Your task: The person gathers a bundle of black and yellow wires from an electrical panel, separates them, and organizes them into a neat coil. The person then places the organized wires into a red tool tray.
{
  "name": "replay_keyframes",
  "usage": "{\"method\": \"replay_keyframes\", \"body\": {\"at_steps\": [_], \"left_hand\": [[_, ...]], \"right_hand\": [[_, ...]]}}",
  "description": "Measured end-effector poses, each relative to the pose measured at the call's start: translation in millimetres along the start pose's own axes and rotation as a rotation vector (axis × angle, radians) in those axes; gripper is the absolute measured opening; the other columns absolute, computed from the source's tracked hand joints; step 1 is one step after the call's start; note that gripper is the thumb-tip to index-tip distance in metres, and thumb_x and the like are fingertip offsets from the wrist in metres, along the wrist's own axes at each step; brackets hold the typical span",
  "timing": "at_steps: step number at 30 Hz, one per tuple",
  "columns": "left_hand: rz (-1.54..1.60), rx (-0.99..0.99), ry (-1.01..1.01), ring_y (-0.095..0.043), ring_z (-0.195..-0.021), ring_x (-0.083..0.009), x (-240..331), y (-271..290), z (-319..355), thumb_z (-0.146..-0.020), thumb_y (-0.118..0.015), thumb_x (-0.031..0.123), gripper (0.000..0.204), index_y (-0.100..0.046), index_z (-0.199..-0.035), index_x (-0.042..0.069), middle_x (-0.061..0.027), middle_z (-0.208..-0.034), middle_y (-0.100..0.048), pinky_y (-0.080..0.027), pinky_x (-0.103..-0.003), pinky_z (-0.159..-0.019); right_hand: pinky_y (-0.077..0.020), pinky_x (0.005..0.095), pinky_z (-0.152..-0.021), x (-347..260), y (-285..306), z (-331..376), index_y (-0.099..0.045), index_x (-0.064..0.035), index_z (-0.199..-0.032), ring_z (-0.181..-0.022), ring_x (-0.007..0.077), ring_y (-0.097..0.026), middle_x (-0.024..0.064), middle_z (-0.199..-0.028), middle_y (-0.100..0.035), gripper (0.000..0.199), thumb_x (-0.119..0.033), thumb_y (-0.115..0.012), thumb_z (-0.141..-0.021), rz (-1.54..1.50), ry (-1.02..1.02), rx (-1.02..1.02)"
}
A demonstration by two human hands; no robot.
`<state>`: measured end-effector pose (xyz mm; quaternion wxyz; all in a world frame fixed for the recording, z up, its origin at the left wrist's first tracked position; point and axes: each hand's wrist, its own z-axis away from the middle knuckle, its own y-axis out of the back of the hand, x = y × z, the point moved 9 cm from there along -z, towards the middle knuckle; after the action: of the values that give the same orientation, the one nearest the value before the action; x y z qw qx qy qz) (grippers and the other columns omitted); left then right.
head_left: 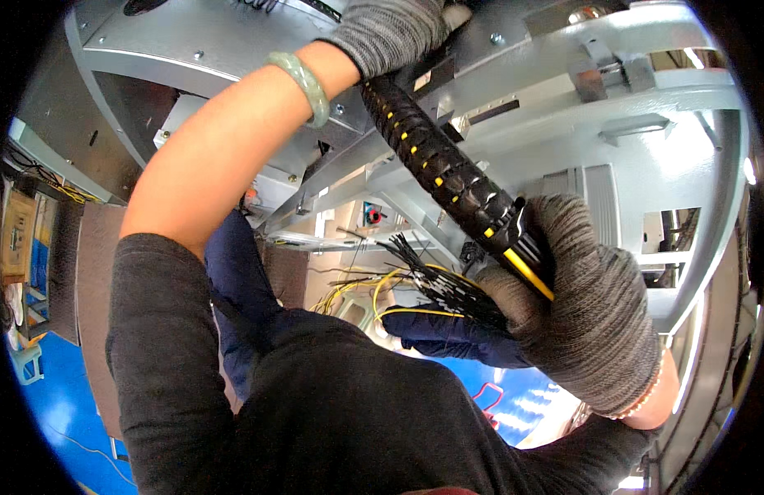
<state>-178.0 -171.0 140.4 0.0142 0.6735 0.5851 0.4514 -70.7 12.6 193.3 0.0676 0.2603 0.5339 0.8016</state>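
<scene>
A dark shirt (pixel 340 404) faces a black, yellow-flecked cable bundle (pixel 449 172).

The left arm (pixel 159 322) bends at the elbow, its bare forearm (pixel 225 148) slanting up and rightward to the gloved left grip (pixel 386 37), partly cut off at the top, its closure unclear. The right arm (pixel 600 454) folds sharply, the wrist (pixel 658 384) bare, with the gloved right grip (pixel 596 301) lower and out to the right, its fingers (pixel 563 216) curled tight.
</scene>
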Motion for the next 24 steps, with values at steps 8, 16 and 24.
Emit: {"method": "replay_keyframes", "body": {"at_steps": [8, 16, 24], "left_hand": [[-0.146, 0.303, -0.116, -0.054, -0.102, -0.0361, 3.7, 19.4, 0.7, -0.082, -0.055, 0.035, 0.049, -0.048, -0.116, 0.000, -0.0224, -0.107, -0.055, -0.042, -0.044, -0.087], [-0.199, 0.512, -0.317, -0.033, -0.125, -0.0385, 22.3, 21.4, -5.0, -0.081, -0.054, 0.031, 0.055, -0.043, -0.130, 0.009, -0.0239, -0.133, -0.037, -0.025, -0.054, -0.103], [-0.191, 0.645, -0.433, -0.034, -0.122, -0.0413, 20.0, 16.2, -7.1, -0.081, -0.053, 0.027, 0.049, -0.048, -0.128, 0.015, -0.0252, -0.130, -0.038, -0.023, -0.059, -0.101]], "right_hand": [[-0.0480, 0.0393, -0.054, -0.7, 5.4, -4.5, -0.049, 0.0011, -0.107, -0.059, 0.0306, -0.061, 0.0146, -0.068, -0.060, 0.045, -0.031, -0.067, -0.080, 0.049, 0.052, 0.097], [-0.0489, 0.0381, -0.058, 3.8, 9.5, -7.5, -0.051, 0.0019, -0.109, -0.063, 0.0290, -0.062, 0.0150, -0.070, -0.061, 0.045, -0.027, -0.067, -0.080, 0.086, 0.051, 0.133], [-0.0497, 0.0368, -0.062, 2.1, 23.3, -8.3, -0.052, 0.0026, -0.111, -0.067, 0.0273, -0.063, 0.0154, -0.071, -0.062, 0.045, -0.024, -0.068, -0.079, 0.131, 0.062, 0.189]]}}
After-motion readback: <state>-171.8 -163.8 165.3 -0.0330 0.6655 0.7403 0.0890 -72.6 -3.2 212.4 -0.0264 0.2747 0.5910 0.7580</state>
